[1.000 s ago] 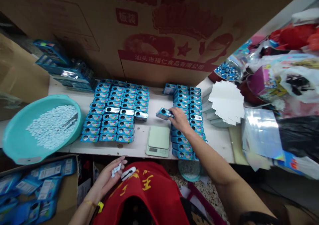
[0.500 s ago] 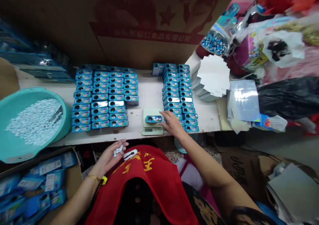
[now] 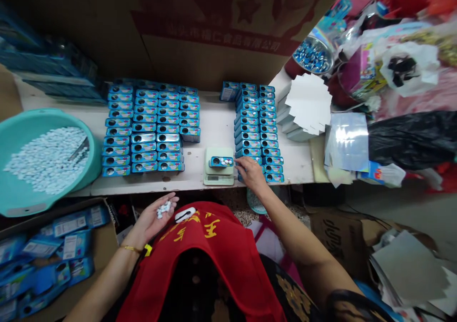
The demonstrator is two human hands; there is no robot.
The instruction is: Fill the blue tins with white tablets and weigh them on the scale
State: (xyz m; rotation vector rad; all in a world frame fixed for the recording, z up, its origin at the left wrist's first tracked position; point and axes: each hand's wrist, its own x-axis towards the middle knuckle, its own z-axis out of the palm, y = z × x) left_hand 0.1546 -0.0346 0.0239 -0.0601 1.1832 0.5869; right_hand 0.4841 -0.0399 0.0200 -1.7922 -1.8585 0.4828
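Observation:
On the pale green digital scale [image 3: 219, 179] lies one small blue box [image 3: 222, 162], with white tablets showing in its window. My right hand [image 3: 251, 173] is just right of this box, fingers bent and slightly apart, with nothing visible in them. Palm up in front of the table edge, my left hand [image 3: 153, 219] cups several small white tablets [image 3: 163, 209]. Rows of similar blue boxes stand left of the scale [image 3: 144, 141] and right of it [image 3: 249, 136], also beside my right hand.
A turquoise basin [image 3: 94, 155] of white tablets is at the left. Below it, an open carton [image 3: 103, 269] holds loose blue boxes. White cards [image 3: 307, 103] are stacked at the right, near a metal bowl [image 3: 326, 58] of shiny blue pieces. A large cardboard box [image 3: 214, 70] stands behind.
My right hand has shifted a little right, its fingers off the box's end. My left hand has moved slightly left, still cupping tablets. The whole view has shifted slightly.

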